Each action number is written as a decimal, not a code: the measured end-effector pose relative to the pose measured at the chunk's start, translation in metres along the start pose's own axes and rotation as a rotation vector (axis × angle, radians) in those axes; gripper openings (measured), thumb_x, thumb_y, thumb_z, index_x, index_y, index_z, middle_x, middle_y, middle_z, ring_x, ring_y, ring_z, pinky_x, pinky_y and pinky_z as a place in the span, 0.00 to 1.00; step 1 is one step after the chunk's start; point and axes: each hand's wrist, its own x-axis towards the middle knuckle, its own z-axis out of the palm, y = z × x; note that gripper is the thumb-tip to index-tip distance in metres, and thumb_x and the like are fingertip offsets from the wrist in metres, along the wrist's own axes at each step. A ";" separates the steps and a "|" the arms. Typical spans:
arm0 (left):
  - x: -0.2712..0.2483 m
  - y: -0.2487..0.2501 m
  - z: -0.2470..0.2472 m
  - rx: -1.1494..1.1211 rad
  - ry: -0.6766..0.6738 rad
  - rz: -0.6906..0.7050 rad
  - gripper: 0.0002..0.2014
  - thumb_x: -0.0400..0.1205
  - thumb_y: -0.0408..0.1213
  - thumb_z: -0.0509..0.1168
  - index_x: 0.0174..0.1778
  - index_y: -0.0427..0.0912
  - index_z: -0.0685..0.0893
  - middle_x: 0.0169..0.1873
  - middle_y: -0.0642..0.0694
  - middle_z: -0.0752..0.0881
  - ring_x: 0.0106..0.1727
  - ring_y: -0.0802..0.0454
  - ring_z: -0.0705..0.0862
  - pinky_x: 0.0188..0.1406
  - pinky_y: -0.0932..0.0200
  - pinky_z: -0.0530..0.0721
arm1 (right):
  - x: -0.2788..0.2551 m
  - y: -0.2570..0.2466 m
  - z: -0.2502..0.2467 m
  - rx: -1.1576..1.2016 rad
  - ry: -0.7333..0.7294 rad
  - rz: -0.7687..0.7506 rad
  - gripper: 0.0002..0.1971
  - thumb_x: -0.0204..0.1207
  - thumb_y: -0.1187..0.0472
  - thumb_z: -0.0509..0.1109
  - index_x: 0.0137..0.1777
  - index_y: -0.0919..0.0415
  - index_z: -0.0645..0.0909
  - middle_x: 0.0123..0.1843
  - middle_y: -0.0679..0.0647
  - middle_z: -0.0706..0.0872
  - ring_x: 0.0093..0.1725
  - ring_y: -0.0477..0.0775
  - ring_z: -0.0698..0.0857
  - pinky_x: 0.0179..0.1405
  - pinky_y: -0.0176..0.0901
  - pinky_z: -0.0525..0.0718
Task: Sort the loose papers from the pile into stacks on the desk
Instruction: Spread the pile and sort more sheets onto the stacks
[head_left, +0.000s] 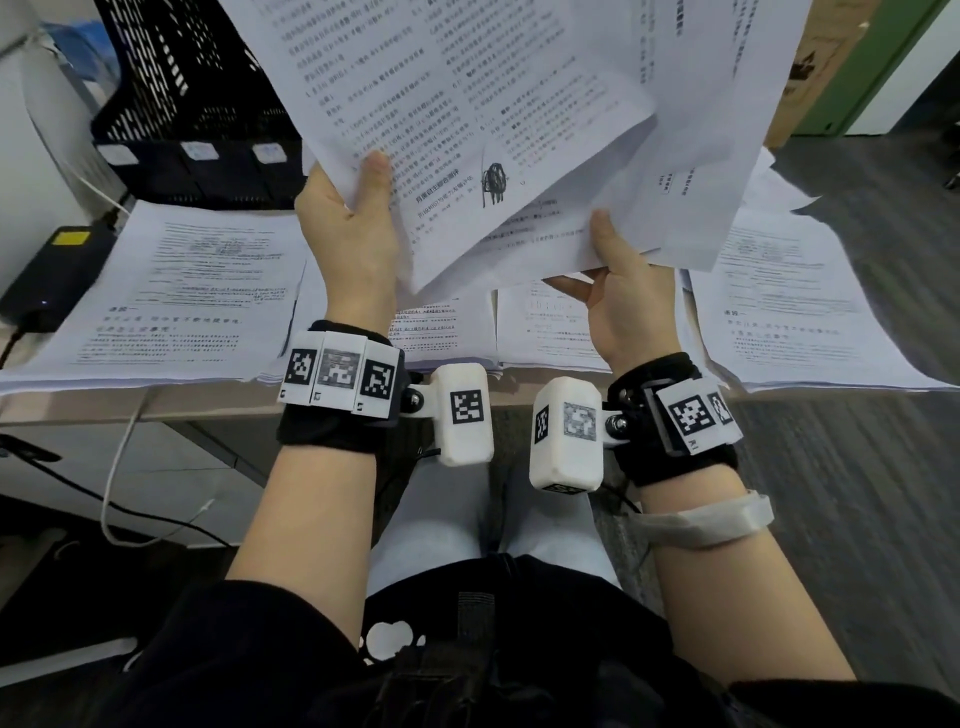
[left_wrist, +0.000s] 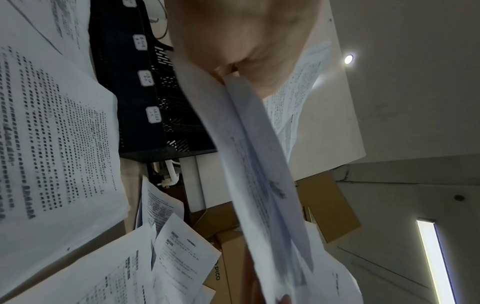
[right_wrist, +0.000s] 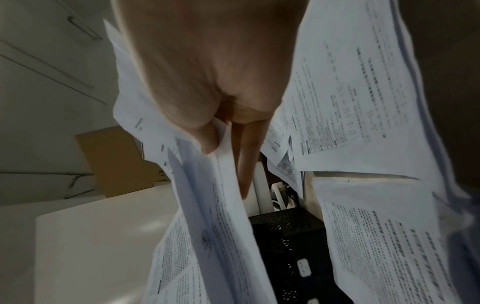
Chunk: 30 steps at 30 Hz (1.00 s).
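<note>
I hold a loose sheaf of printed papers (head_left: 467, 104) up above the desk with both hands. My left hand (head_left: 348, 208) pinches its lower left corner, thumb on the printed face. My right hand (head_left: 613, 270) pinches the lower right edge, thumb on top and fingers behind. In the left wrist view the left hand (left_wrist: 233, 61) grips the papers (left_wrist: 259, 164) edge-on. The right wrist view shows my right hand (right_wrist: 207, 102) with its thumb pressed on the papers (right_wrist: 221, 216). On the desk lie a left stack (head_left: 182, 291), a right stack (head_left: 795, 317) and smaller sheets (head_left: 545, 332) between them.
A black mesh file tray (head_left: 182, 104) with labelled slots stands at the back left of the desk. A dark power adapter (head_left: 52, 270) and white cables (head_left: 119, 452) lie at the left. Cardboard boxes (head_left: 810, 78) stand at the far right. The desk's front edge (head_left: 208, 405) runs under my wrists.
</note>
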 end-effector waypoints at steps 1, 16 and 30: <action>0.000 0.000 0.001 0.000 -0.006 -0.001 0.10 0.83 0.30 0.64 0.58 0.34 0.81 0.53 0.42 0.88 0.57 0.50 0.87 0.60 0.55 0.86 | 0.001 0.000 -0.002 -0.011 -0.001 0.000 0.16 0.81 0.60 0.66 0.67 0.61 0.77 0.67 0.61 0.83 0.52 0.54 0.88 0.40 0.47 0.90; 0.000 -0.011 -0.015 0.022 0.085 -0.006 0.12 0.82 0.31 0.64 0.61 0.35 0.79 0.54 0.43 0.87 0.57 0.51 0.87 0.60 0.51 0.86 | 0.004 0.002 -0.029 0.126 0.312 -0.013 0.16 0.81 0.66 0.66 0.68 0.63 0.75 0.46 0.51 0.85 0.39 0.47 0.87 0.33 0.43 0.90; 0.006 -0.008 -0.026 -0.084 0.277 0.001 0.08 0.84 0.27 0.60 0.58 0.33 0.79 0.49 0.46 0.87 0.46 0.61 0.88 0.47 0.67 0.86 | -0.001 0.006 -0.036 0.077 0.347 0.011 0.20 0.81 0.64 0.66 0.73 0.63 0.73 0.61 0.58 0.86 0.53 0.59 0.88 0.38 0.46 0.91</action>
